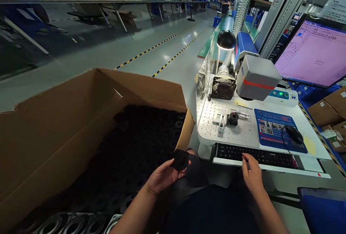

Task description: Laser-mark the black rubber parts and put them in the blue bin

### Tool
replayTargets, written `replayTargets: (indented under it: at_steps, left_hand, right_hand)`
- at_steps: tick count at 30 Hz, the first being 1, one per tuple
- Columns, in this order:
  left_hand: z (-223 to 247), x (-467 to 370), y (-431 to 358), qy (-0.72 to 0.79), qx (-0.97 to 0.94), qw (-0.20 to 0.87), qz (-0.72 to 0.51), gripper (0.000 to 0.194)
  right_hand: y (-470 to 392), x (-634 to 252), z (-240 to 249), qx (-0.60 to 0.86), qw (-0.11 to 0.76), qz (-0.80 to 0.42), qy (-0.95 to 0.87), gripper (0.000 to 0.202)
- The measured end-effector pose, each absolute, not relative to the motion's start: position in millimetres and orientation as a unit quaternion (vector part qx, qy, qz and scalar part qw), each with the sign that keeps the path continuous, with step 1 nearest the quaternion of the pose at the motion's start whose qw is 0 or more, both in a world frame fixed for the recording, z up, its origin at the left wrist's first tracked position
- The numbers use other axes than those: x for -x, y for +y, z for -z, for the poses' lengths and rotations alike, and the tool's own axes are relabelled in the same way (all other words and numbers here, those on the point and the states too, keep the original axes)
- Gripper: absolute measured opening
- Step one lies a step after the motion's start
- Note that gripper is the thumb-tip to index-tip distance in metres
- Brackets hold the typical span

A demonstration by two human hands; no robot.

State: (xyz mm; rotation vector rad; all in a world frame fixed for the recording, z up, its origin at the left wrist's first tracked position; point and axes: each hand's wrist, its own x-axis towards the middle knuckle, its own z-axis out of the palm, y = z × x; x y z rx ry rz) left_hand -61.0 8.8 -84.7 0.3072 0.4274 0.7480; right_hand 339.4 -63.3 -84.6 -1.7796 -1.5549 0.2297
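My left hand (169, 174) is closed on a black round plastic part (180, 159), pinched between thumb and fingers by the near right corner of a cardboard box (54, 118). Many similar black parts (135, 144) fill the box, though the dark makes single ones hard to make out. My right hand (251, 172) is at the front edge of the black keyboard (254, 154), fingers extended over its keys and holding nothing. Another black part (233, 118) sits in a small metal fixture (221, 121) on the perforated plate (208, 133), under the grey machine head (256, 77).
A mouse (294, 135) lies on a blue mouse pad (275, 129), below a monitor (313, 50). A fan (223, 88) and a lit lamp (226, 40) stand behind the plate. At the lower right is a blue surface (324, 208). A person (225, 0) stands far off.
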Motion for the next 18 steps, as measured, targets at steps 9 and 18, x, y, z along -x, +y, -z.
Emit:
replayTargets:
  at_steps: [9,18]
  left_hand:
    - [71.0,59.1,8.2,0.22,-0.142,0.897,-0.356,0.038]
    - [68.6,58.7,7.0,0.239,-0.13,0.895,-0.355,0.037]
  right_hand:
    - [-2.7,-347.6,46.7,0.677,0.418,-0.04,-0.605,0.036]
    - [87.6,-325.8,30.7,0.699,0.41,-0.03,-0.585,0.058]
